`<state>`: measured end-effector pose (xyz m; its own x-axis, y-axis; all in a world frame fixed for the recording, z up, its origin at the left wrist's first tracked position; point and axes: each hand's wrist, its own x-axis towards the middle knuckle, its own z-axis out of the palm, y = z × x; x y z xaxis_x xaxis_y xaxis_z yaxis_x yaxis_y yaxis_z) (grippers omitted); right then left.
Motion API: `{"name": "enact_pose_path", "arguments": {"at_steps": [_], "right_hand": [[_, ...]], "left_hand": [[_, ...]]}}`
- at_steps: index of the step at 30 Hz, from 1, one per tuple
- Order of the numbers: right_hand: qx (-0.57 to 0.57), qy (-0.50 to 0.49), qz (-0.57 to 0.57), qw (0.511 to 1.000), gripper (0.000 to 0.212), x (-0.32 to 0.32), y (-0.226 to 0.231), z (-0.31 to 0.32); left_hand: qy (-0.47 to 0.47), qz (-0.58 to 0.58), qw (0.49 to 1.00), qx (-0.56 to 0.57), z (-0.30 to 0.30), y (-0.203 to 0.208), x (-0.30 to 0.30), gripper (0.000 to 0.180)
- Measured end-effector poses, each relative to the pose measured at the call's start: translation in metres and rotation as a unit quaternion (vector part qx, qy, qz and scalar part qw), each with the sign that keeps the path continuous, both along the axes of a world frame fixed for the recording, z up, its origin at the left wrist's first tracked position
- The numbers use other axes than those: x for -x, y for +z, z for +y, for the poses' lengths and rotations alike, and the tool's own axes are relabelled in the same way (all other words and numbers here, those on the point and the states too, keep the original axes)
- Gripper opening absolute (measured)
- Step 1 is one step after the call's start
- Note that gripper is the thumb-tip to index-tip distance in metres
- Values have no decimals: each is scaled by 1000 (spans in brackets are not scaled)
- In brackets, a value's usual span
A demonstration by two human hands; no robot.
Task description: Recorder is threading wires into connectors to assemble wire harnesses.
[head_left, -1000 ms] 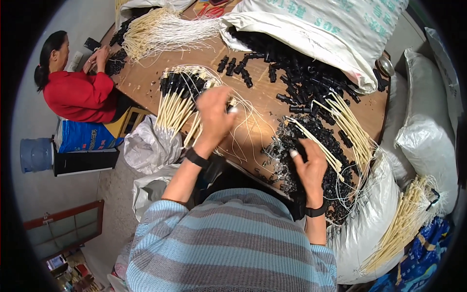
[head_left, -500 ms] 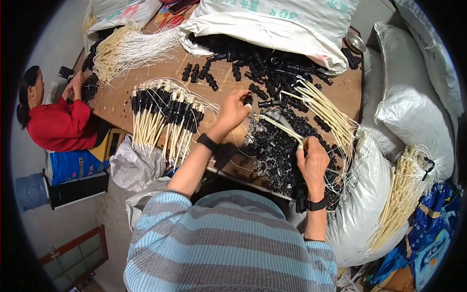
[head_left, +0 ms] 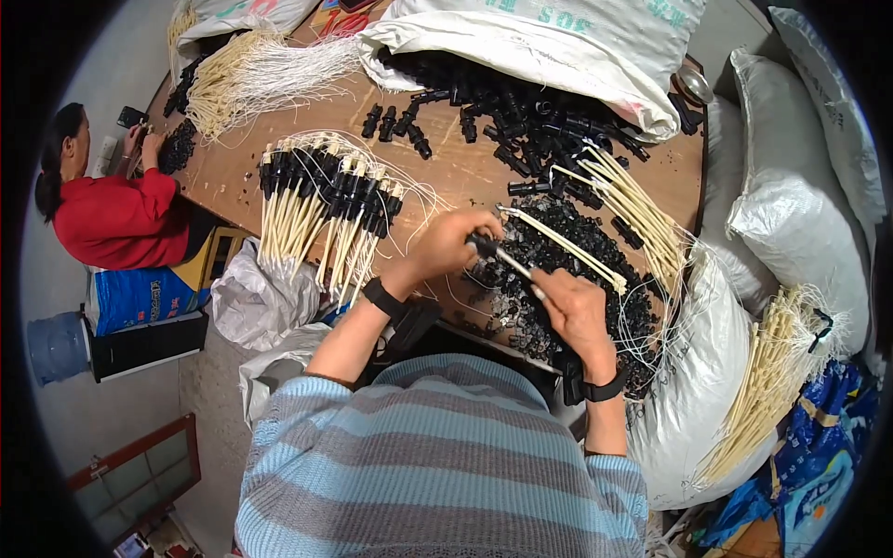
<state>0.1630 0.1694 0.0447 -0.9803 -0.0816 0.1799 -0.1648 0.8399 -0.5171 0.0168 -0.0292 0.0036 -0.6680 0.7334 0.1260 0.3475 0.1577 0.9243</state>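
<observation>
- Black connector (head_left: 483, 245), held above the near side of the bench (head_left: 446, 177); the fingers of the left hand (head_left: 453, 244) are curled round it.
- Pale rod (head_left: 514, 265), one end at the connector, the other way gripped in the closed fingers of the right hand (head_left: 577, 312). How deep it sits I cannot tell; I judge this join under way, not finished.
- Heap of small dark pieces (head_left: 595, 232) by the near edge, beyond the right hand, with a few loose rods (head_left: 569, 248) lying across it.
- Row of fitted rods (head_left: 342, 198) along the near edge, to the left, each black-sleeved near its far end; a fair batch seems done.
- Bundle of bare rods (head_left: 642, 219) toward the right edge, no connectors showing on them: probably work left.
- Loose connectors (head_left: 539, 139) strewn before a white sack (head_left: 558, 45) at the far edge; supply looks ample.
- Corded rod bundle (head_left: 223, 88) near the far left corner, apparently unworked; a red-sleeved co-worker (head_left: 121, 209) sits at the left edge, hands raised.
</observation>
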Motion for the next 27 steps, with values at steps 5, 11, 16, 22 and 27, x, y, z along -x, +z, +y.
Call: {"name": "enact_pose_path", "arguments": {"at_steps": [5,11,16,22,27], "right_hand": [[22,-63,-40,997,58,-4,8,-16],[67,-164,0,984,25,-4,-1,-2],[476,-84,26,875,18,-10,-9,23],[201,-46,-21,978,15,-1,3,-23],[194,-126,-56,971,20,-1,-7,-34]], "left_hand": [[-32,141,989,-28,0,-4,-8,26],[-52,303,949,63,19,38,-37,30],[-3,263,952,157,-1,17,-33,24],[89,-82,991,64,12,-5,-34,25],[81,-67,990,92,15,21,-39,30]]}}
